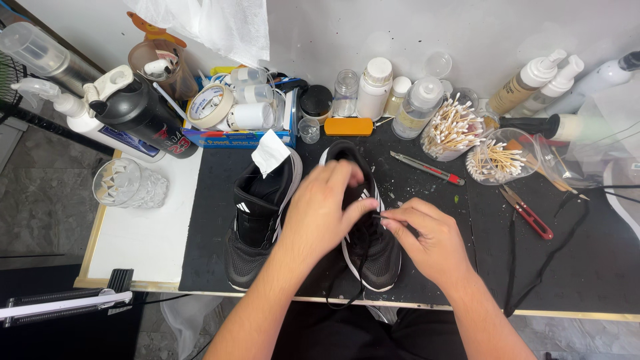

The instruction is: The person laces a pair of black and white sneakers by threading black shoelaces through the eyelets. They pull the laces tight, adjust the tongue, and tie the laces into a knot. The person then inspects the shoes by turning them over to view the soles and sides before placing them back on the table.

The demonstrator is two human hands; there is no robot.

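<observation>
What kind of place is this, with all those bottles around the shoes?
Probably a shoe cleaning or repair bench: two black sneakers lie on a black mat, ringed by pump bottles, jars of cotton swabs and a small pair of snips.

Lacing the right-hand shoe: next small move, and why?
Probably draw the lace through and snug it. The right hand pinches the lace tip over the black shoe, the left hand steadies the upper, and slack lace hangs past the mat edge. The other shoe lies untouched alongside.
</observation>
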